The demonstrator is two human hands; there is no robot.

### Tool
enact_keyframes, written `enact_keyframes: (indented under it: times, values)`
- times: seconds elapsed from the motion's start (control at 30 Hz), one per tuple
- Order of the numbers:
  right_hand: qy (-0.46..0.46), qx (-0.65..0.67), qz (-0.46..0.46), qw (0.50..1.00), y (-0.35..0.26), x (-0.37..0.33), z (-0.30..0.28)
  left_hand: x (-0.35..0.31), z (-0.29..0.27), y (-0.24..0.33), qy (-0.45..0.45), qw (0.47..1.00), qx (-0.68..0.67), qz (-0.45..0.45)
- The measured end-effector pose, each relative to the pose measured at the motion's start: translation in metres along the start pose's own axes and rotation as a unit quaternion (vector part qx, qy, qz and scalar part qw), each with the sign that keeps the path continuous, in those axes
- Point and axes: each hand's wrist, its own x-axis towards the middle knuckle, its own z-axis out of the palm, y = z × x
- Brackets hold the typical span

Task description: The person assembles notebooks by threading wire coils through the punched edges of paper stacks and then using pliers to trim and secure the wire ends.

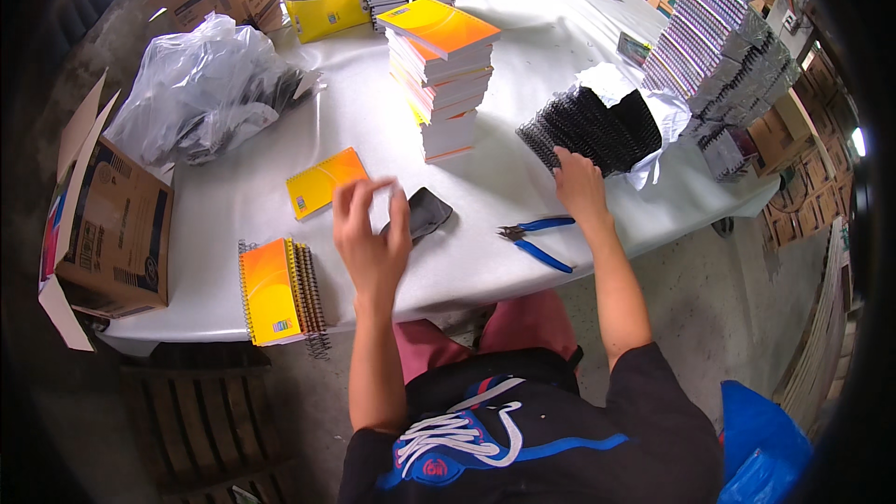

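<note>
My left hand (371,241) is raised over the table with its thumb and fingers apart, holding nothing. Beneath it lie a yellow-orange spiral notebook (324,183) and a dark grey cloth-like piece (429,212), partly hidden by the hand. My right hand (582,189) reaches to the near edge of a pile of black spiral binding coils (616,135), its fingers drawn together on a coil there. Blue-handled cutting pliers (537,239) lie with handles spread, left of my right forearm. A tall stack of unbound yellow-orange notebooks (443,84) stands beyond my hands.
Bound notebooks (273,289) are stacked at the table's near left edge. A cardboard box (117,229) and a clear plastic bag (210,84) stand left. A yellow box (327,11) is farther back. Tall stacks of spiral-bound books (719,51) rise at the right.
</note>
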Motion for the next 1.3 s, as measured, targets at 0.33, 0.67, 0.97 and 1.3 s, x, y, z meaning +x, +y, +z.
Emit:
enact_keyframes:
  times: [0.33,0.67,0.97,1.3]
  values:
    - [0.027,0.228,0.018,0.973,0.006,0.001,-0.041,0.107,0.021,-0.146,-0.352,0.805,0.348,-0.328]
    - [0.002,0.795,0.101,0.598,-0.009,-0.026,-0.07,0.107,0.012,-0.139,-0.381,0.742,0.353,-0.424]
    - [-0.099,0.768,0.089,0.627,-0.016,-0.028,-0.089,0.098,0.017,-0.11,-0.323,0.811,0.435,-0.221]
    - [-0.166,0.611,-0.045,0.773,-0.055,-0.062,-0.101,0.002,-0.007,0.065,-0.203,0.943,0.243,0.099]
